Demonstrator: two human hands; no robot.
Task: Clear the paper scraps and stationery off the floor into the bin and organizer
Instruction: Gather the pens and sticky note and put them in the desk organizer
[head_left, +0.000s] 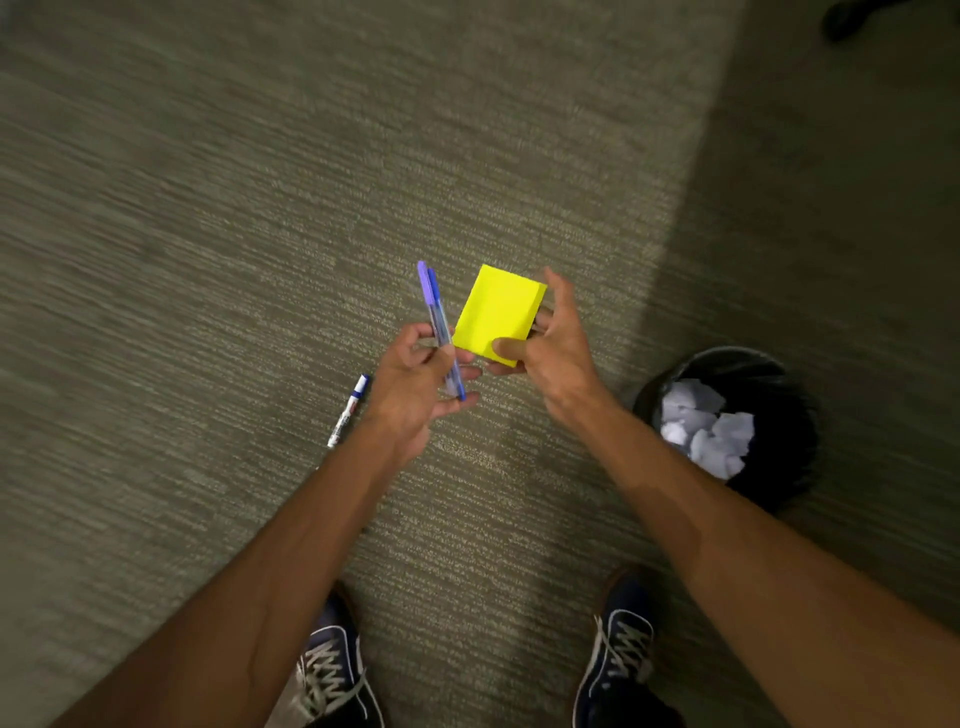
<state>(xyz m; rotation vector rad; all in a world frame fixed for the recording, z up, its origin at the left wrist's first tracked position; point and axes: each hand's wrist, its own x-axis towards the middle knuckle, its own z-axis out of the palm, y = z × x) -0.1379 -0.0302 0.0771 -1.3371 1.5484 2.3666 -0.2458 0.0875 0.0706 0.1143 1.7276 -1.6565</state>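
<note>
At frame centre the left hand (415, 374) is closed around 2 pens (439, 327), blue caps pointing up. Just right of it, the right hand (545, 338) pinches a yellow pad (498, 312), thumb on top. A marker (349, 410) lies on the carpet (208, 234) left of the hands. At lower right, the bin (769, 374) holds crumpled paper (706, 431).

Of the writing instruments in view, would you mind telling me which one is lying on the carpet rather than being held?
The white marker with the blue cap, lying on the carpet beside the left hand. The two blue pens are off the floor, gripped together in that hand.
</note>
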